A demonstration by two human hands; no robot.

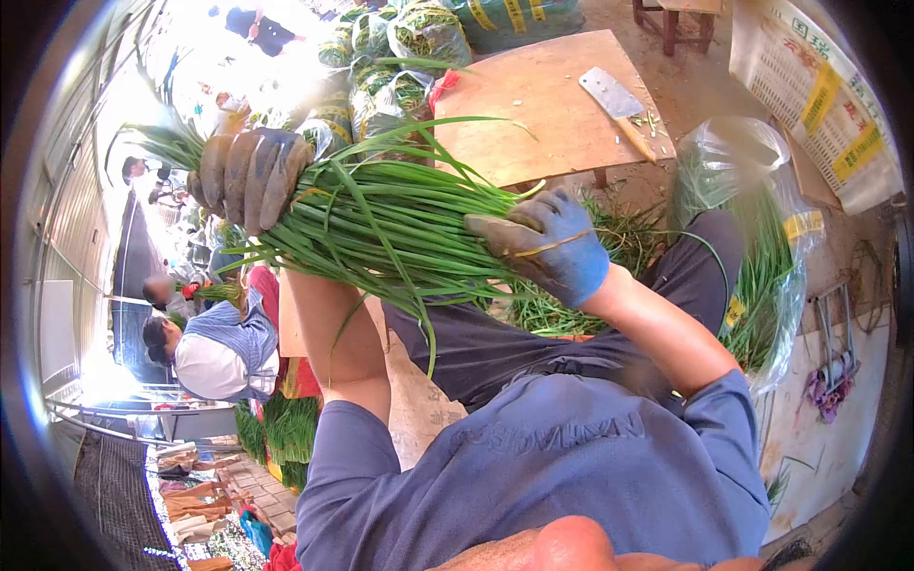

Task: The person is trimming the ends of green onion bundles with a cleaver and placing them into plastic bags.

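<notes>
A thick bunch of green Chinese chives [400, 219] is held up crosswise above my lap. My left hand [252, 181], in a soiled grey glove, is wrapped around its leafy part, and leaf tips stick out beyond the fist. At the pale cut ends, my right hand [547, 243], in a blue and grey glove, closes on the bunch. A thin yellow band [552, 246] crosses the right glove's fingers. A few long leaves hang loose below the bunch.
Ahead stands a low wooden table [514, 105] with a cleaver [611, 95] and bits of stalk on it. Loose chives [562, 319] lie by my legs. A clear bag of chives [762, 276] stands at right, more bags [428, 33] behind. Another person [214, 352] sits at left.
</notes>
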